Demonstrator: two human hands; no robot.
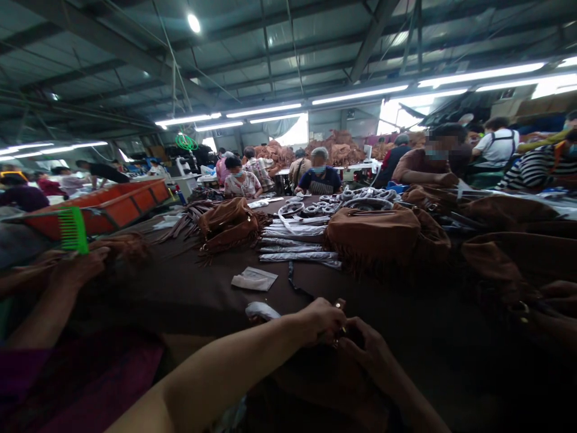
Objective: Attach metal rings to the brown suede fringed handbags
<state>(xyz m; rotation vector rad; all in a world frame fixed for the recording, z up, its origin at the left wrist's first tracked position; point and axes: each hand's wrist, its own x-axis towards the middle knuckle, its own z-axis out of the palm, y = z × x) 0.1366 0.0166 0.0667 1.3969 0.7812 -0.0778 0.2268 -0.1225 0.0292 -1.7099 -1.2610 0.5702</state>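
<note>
In the lower middle, my left hand (322,319) is closed, its fingers pinching a small gold-coloured metal fitting (339,305) with a bit of brown strap. My right hand (367,344) meets it from the right, thumb and fingers bent round the edge of a brown bag (324,385). That bag lies in deep shadow below both hands, so its outline is hard to make out. White wrapping (262,311) shows just behind my left forearm. Further up the dark table (202,300) lies a white packet (255,279), with a dark strap (296,281) beside it.
Fringed brown bags (374,231) and white-wrapped strips (297,249) cover the table's far side. At left, a co-worker's hands (83,264) are by a green comb (73,230). Another person's hand (561,294) is at the right edge. An orange bin (117,204) stands far left.
</note>
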